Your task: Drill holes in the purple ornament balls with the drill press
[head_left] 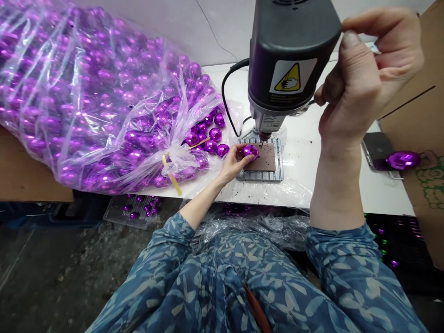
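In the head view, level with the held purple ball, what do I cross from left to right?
Plastic bag of purple balls, loose purple ball, left hand, held purple ball, brown board, right forearm, phone, purple ball beside the phone.

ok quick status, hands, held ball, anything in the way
Left hand gripping shiny purple faceted ball at brown rectangular board. Right hand up beside boxy black drill head, grip unclear. Loose purple balls near left hand.
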The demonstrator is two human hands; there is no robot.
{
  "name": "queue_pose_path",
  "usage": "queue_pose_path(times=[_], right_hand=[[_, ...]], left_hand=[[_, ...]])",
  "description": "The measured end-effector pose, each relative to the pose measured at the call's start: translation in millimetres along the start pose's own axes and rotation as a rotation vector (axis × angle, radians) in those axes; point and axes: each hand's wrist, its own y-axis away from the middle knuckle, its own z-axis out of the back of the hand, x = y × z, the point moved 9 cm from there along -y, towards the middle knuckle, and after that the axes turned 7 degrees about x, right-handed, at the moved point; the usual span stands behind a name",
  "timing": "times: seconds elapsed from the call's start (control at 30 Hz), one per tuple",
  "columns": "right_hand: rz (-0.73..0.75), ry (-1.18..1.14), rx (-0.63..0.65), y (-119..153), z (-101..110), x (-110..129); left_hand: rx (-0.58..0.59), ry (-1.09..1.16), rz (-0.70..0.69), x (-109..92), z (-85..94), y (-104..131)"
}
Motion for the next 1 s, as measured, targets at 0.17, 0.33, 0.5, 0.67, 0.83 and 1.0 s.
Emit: queue_pose_path(times=[0.17, 0.33, 0.5, 0.67, 0.83, 1.0], right_hand=[[0.037, 0.027, 0.016, 1, 2, -1], [0.028, 0.043, 0.001, 1, 1, -1], [0.02, 0.029, -0.005, 0, -2, 4], [-0.012, 0.019, -0.027, 2, -3, 6], [0.023, 0.016, 0.015, 3, -3, 2], [0.031, 0.059, -0.002, 2, 2, -3]], left_hand=[[0.04, -0.147, -0.05, 7, -0.6, -17], [0.078, -0.284, -0.083, 4, -6.2, -24], [0.09, -0.378, -0.144, -9, -12.3, -28], [0.106, -0.403, -0.178, -18, -15.8, -27], [0.082, -0.428, -0.171, -20, -21.4, -22], [0.019, -0.441, -0.14, -21, -30.9, -18]])
